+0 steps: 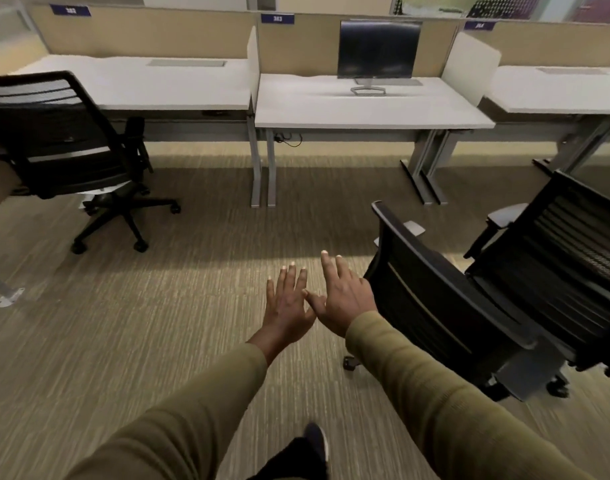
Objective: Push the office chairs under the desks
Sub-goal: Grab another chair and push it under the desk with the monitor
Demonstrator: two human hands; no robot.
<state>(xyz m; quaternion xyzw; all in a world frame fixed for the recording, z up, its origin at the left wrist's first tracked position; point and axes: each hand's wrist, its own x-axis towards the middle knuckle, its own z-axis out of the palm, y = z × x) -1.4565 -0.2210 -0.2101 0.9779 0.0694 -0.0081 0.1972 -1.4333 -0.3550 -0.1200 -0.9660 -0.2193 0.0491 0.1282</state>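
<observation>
Row of three desks along the tan partition (141, 32): left desk (158, 88), middle desk (366, 109), right desk (556, 95). Knee space open under each, so room for a chair apiece.

Out on the carpet (158, 323), none tucked in. Left chair (64, 140) well apart from the others, just in front of the left desk, back toward the camera; probably needs only a straight shove. Near chair (445, 306) and far chair (573, 258) close together at right, touching or nearly so, cannot tell which; both askew to the desks.

Arms stretched forward in olive sleeves (192, 410). Left hand (288, 303) and right hand (345, 299) flat, fingers straight, holding nothing, thumbs overlapping. Right hand just beside the near chair's backrest, not clearly touching. Likely reaching for that back to swing it toward the middle desk.

In the way: far chair crowding the near one, desk legs (425, 168) flanking the gap. Elsewhere: monitor (379, 50) on the middle desk, cable (291, 140) dangling beneath, shoe (315, 441) at the bottom edge.
</observation>
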